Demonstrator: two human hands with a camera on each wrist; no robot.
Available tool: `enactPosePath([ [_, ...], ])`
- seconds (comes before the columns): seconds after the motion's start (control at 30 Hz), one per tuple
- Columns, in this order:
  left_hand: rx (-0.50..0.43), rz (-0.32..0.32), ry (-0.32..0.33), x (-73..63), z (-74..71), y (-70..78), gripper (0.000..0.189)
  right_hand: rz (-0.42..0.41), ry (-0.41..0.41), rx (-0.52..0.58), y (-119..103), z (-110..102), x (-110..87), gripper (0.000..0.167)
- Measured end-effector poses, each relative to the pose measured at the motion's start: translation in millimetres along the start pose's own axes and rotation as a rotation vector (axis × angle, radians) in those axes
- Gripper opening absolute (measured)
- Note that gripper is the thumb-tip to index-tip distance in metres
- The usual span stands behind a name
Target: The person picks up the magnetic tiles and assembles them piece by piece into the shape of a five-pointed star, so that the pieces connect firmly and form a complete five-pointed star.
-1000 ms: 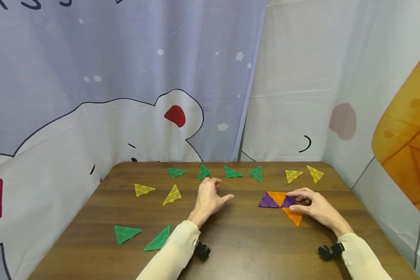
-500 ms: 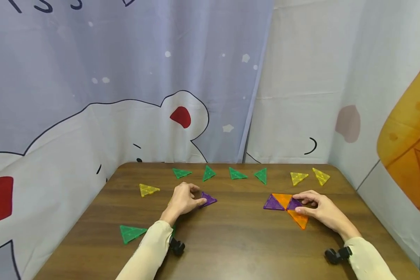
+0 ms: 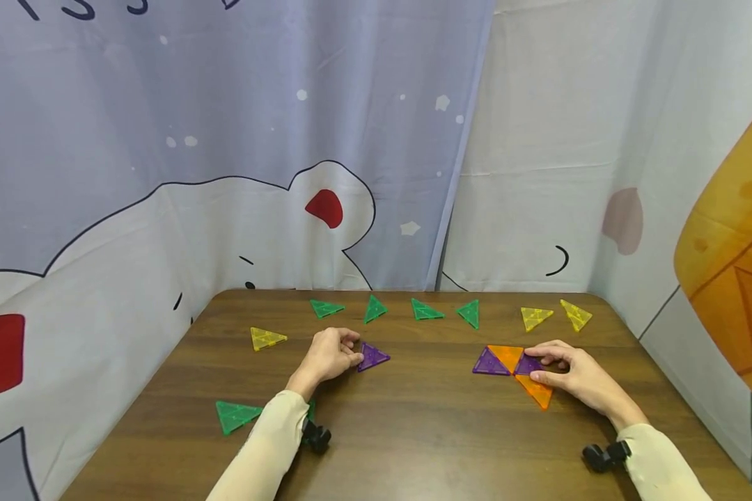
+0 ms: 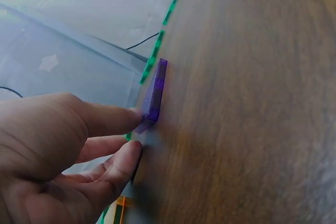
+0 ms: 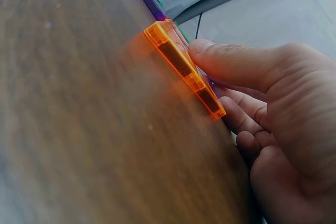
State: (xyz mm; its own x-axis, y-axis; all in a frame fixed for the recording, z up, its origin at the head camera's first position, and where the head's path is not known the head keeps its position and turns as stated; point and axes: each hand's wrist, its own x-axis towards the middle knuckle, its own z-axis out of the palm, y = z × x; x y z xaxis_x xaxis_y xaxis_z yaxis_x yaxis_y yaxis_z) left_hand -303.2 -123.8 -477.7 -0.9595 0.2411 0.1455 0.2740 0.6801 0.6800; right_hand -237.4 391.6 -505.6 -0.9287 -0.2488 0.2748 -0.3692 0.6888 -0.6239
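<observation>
On the left of the table (image 3: 426,445), a green triangle (image 3: 233,416) lies beside the left sleeve (image 3: 260,445), a yellow triangle (image 3: 267,339) beyond it. The left hand (image 3: 327,356) is over the table with its grip narrow; the thumb touches the left end of a purple triangle (image 3: 374,356), but I cannot tell whether the fingers pinch it. Farther back, four green triangles (image 3: 427,310) are spaced in a row. Right of centre sits a tile cluster (image 3: 505,355) of two purple and two orange triangles, meeting near one point. The right hand (image 3: 575,374) holds its right side, thumb on the lower orange tile (image 3: 537,394). Behind lie two yellow triangles (image 3: 535,318).
</observation>
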Motion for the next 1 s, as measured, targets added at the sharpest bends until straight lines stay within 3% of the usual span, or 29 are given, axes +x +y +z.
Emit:
enactPosePath([
  [0.3,0.006,-0.019,-0.048,-1.6,1.5,3.9,0.047,-0.012,0.007,0.017,0.6,1.5,-1.7,0.036],
  [0.53,0.061,0.068,-0.083,-2.5,4.9,6.3,0.044,-0.002,0.009,0.024,0.3,2.2,-0.7,0.037],
  [0.77,0.051,0.095,-0.066,-1.7,9.2,6.3,0.039,-0.021,0.016,0.031,-2.2,2.8,2.2,0.037],
  [0.83,0.053,0.134,-0.05,3.2,16.9,-2.9,0.041,-0.019,0.012,0.04,-3.1,2.9,3.3,0.038],
  [1.0,0.056,0.19,-0.035,10.7,32.4,-9.9,0.044,0.001,0.006,0.05,-5.3,3.3,5.5,0.038],
])
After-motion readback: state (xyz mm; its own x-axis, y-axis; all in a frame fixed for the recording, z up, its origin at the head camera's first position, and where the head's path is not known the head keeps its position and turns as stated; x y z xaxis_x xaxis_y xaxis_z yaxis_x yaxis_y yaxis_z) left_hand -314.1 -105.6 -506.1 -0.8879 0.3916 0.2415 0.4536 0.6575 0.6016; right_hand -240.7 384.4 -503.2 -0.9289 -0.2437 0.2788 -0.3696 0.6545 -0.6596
